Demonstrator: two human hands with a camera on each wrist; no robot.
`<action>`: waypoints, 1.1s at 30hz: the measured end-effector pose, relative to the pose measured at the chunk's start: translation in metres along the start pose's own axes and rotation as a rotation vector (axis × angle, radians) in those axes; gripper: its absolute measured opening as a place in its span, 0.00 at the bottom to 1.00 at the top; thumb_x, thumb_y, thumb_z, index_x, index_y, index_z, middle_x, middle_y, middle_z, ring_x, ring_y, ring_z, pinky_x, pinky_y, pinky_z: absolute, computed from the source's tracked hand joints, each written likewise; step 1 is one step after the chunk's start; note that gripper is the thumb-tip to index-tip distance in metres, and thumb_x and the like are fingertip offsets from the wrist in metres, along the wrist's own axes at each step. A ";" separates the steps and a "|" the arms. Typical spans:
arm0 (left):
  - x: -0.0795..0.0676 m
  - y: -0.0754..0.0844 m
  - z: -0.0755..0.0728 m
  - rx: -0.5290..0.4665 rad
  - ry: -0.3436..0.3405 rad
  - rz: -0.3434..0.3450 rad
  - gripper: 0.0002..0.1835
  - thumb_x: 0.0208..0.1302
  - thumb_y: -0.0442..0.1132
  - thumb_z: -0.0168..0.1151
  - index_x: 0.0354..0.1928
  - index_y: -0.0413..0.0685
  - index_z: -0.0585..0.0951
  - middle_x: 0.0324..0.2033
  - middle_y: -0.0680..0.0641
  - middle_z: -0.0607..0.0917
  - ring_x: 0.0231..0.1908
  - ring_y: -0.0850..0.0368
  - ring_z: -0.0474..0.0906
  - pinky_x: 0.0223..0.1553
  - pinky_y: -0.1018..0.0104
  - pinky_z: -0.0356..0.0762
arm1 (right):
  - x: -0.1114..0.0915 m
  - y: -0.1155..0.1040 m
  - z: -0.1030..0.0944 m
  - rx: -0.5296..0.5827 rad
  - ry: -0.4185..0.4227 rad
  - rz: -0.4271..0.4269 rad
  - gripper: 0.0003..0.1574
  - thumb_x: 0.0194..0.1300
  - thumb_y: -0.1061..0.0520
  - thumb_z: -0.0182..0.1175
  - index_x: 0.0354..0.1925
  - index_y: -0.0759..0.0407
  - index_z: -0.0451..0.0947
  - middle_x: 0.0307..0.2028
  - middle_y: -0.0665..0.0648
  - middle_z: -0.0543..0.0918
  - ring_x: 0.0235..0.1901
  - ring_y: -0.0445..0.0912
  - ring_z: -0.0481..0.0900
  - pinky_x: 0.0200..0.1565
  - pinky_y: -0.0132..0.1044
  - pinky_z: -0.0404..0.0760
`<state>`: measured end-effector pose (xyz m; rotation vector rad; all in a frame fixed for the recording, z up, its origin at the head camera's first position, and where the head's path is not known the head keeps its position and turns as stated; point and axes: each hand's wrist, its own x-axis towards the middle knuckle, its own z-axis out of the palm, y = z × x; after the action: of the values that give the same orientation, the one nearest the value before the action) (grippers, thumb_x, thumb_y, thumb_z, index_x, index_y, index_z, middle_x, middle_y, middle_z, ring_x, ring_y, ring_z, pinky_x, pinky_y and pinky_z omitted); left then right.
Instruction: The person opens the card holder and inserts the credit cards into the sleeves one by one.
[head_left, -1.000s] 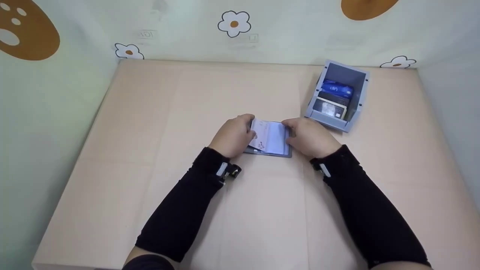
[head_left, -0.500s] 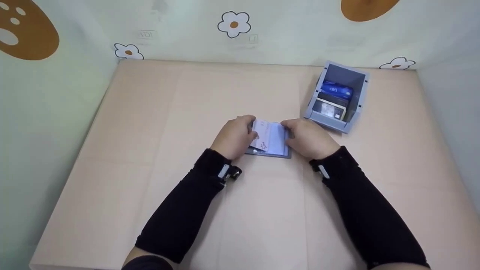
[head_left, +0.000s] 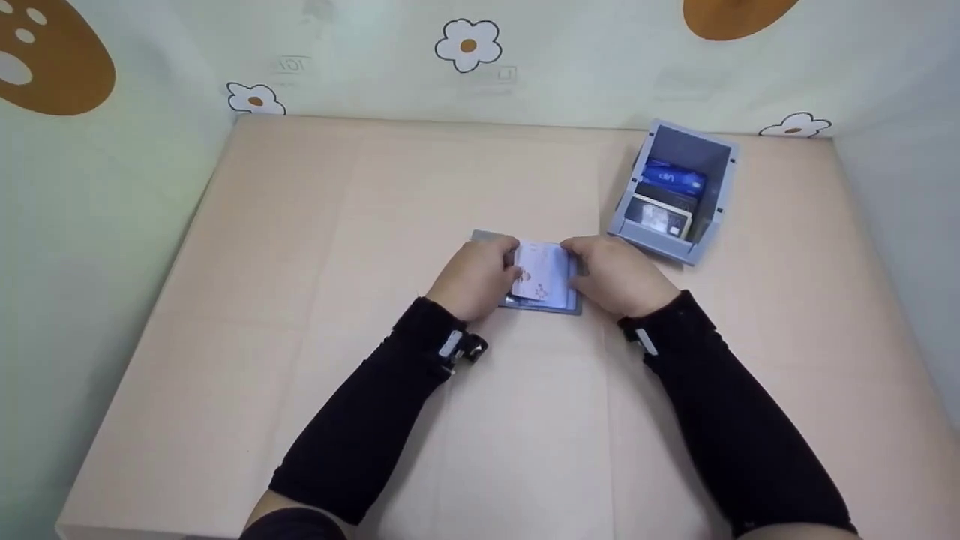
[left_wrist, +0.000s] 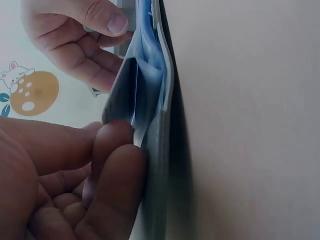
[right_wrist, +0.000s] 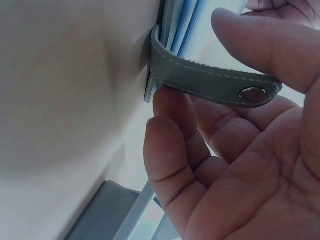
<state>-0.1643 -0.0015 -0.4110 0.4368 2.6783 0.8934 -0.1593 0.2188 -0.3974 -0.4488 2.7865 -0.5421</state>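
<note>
A grey card holder with clear sleeves lies opened on the table between both hands. My left hand pinches the edge of a sleeve leaf with a pale pink flower-patterned card, raised off the left cover. In the left wrist view, that leaf stands up from the cover, with a gap along its side. My right hand holds the holder's right edge between thumb and fingers. Its stitched strap with a metal snap stands between thumb and fingers in the right wrist view.
A grey plastic bin stands at the back right, close to my right hand. Inside are a blue packet and dark cards or boxes. A flower-printed wall borders the table's far edge.
My left hand has shifted slightly right, turning the leaf with the pink card over towards the right side. More of the left cover now shows behind it. The right hand stays nearly still.
</note>
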 end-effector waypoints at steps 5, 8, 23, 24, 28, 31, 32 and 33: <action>-0.001 0.003 0.003 0.026 -0.025 0.030 0.23 0.78 0.44 0.60 0.70 0.44 0.79 0.61 0.45 0.86 0.61 0.55 0.82 0.67 0.57 0.78 | 0.000 0.000 0.000 0.002 0.000 0.005 0.33 0.69 0.62 0.66 0.70 0.67 0.74 0.66 0.68 0.81 0.69 0.61 0.77 0.72 0.55 0.73; -0.002 0.006 0.004 0.030 -0.047 0.022 0.25 0.79 0.45 0.60 0.72 0.45 0.77 0.66 0.45 0.83 0.68 0.53 0.78 0.71 0.56 0.74 | 0.000 0.000 0.000 0.013 -0.002 0.011 0.33 0.69 0.63 0.65 0.71 0.68 0.73 0.67 0.68 0.80 0.69 0.61 0.77 0.73 0.55 0.72; -0.006 0.008 0.013 0.085 -0.093 0.130 0.41 0.63 0.44 0.76 0.74 0.37 0.72 0.69 0.37 0.78 0.60 0.50 0.80 0.69 0.56 0.76 | 0.001 0.001 0.001 0.022 0.006 0.003 0.35 0.67 0.66 0.63 0.71 0.68 0.73 0.66 0.68 0.81 0.69 0.61 0.77 0.73 0.56 0.72; -0.006 0.008 0.014 0.089 -0.095 0.130 0.41 0.62 0.44 0.77 0.74 0.37 0.71 0.69 0.36 0.77 0.60 0.50 0.80 0.68 0.56 0.76 | 0.001 0.001 0.001 0.017 0.008 0.002 0.35 0.67 0.66 0.63 0.71 0.68 0.73 0.66 0.68 0.81 0.69 0.61 0.77 0.72 0.55 0.72; -0.005 0.010 0.015 0.115 -0.096 0.119 0.41 0.63 0.43 0.76 0.74 0.37 0.71 0.70 0.35 0.76 0.60 0.50 0.80 0.69 0.56 0.76 | 0.001 0.001 0.001 0.012 0.008 0.009 0.34 0.67 0.65 0.64 0.70 0.67 0.73 0.66 0.67 0.81 0.68 0.61 0.78 0.72 0.55 0.73; -0.007 0.013 0.015 0.147 -0.081 0.099 0.37 0.64 0.41 0.74 0.72 0.35 0.74 0.65 0.36 0.80 0.56 0.50 0.80 0.66 0.55 0.78 | 0.000 0.001 0.001 0.015 0.012 0.013 0.34 0.67 0.65 0.63 0.70 0.67 0.74 0.65 0.67 0.82 0.68 0.61 0.78 0.71 0.55 0.74; -0.007 0.014 0.015 0.159 -0.076 0.094 0.34 0.65 0.40 0.73 0.70 0.35 0.75 0.62 0.37 0.82 0.53 0.51 0.80 0.63 0.56 0.79 | 0.000 0.001 0.001 0.015 0.014 0.013 0.34 0.66 0.66 0.63 0.70 0.68 0.74 0.65 0.68 0.82 0.68 0.61 0.78 0.71 0.55 0.74; -0.008 0.016 0.016 0.171 -0.070 0.095 0.31 0.66 0.39 0.72 0.68 0.35 0.77 0.59 0.38 0.84 0.50 0.51 0.80 0.60 0.56 0.80 | 0.000 0.001 0.001 0.016 0.017 0.012 0.34 0.66 0.66 0.63 0.70 0.68 0.74 0.65 0.68 0.82 0.67 0.61 0.79 0.71 0.55 0.74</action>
<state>-0.1488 0.0160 -0.4122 0.6254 2.6996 0.6623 -0.1595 0.2188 -0.3988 -0.4254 2.7970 -0.5671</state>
